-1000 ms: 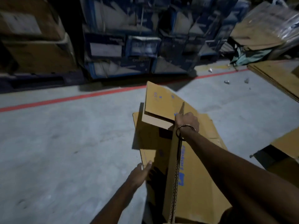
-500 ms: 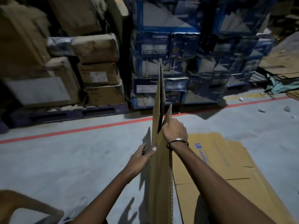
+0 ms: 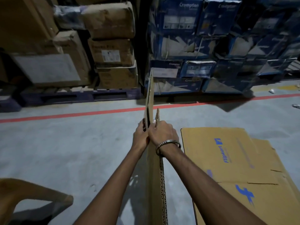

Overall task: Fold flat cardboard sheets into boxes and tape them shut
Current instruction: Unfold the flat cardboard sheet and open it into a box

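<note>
A flat brown cardboard sheet (image 3: 154, 176) stands on edge in front of me, seen edge-on, its top flap (image 3: 150, 95) rising past the red floor line. My left hand (image 3: 140, 135) grips its left face near the flap slot. My right hand (image 3: 162, 132), with a metal bangle on the wrist, clasps the sheet from the right, touching the left hand. Another flat cardboard sheet (image 3: 230, 159) with blue print lies on the floor to the right.
Grey concrete floor (image 3: 65, 151) with a red line (image 3: 73, 115) across it. Stacked brown cartons (image 3: 110, 46) on a pallet stand behind on the left, blue cartons (image 3: 203, 46) on the right. A brown chair part (image 3: 24, 192) sits at the lower left.
The sheet has been lifted from the floor pile to stand upright. My left hand moved up from beside it to grip it next to my right hand. The view tilted up.
</note>
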The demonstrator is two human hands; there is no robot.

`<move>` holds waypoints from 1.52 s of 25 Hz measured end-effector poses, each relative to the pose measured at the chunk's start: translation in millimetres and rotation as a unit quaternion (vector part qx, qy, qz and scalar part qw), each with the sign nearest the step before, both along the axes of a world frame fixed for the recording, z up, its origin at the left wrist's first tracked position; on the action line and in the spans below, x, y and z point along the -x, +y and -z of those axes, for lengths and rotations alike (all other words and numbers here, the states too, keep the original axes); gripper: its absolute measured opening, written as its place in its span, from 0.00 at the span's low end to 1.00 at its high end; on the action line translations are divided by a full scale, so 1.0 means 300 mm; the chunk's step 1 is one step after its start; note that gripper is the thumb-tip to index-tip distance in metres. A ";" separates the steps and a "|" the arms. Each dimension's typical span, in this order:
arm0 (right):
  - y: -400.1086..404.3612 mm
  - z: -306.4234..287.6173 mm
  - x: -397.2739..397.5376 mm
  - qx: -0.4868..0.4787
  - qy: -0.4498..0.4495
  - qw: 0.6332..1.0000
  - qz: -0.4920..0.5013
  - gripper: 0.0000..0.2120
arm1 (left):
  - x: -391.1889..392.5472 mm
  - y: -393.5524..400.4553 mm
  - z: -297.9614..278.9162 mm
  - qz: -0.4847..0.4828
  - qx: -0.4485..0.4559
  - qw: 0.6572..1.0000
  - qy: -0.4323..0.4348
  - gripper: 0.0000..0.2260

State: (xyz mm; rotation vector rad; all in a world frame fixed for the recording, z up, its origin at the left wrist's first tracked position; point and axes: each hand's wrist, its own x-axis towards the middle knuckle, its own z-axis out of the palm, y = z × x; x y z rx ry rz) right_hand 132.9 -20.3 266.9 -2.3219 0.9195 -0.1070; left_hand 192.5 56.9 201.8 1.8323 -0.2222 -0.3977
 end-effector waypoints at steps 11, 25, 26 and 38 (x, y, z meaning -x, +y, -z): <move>-0.095 0.028 -0.104 -0.105 -0.030 0.993 0.043 0.20 | -0.107 0.041 0.028 -0.054 -0.114 0.986 -0.113 0.13; -0.421 -0.052 0.009 0.110 -0.049 0.992 0.035 0.16 | -0.064 0.581 -0.145 -0.112 -0.257 0.946 -0.165 0.10; -0.449 -0.049 0.021 0.076 -0.051 0.996 0.020 0.15 | -0.042 0.624 -0.138 -0.112 -0.265 0.945 -0.155 0.08; -0.411 -0.057 0.245 0.086 0.124 0.987 -0.063 0.10 | 0.167 0.703 -0.140 -0.060 -0.217 0.973 -0.048 0.13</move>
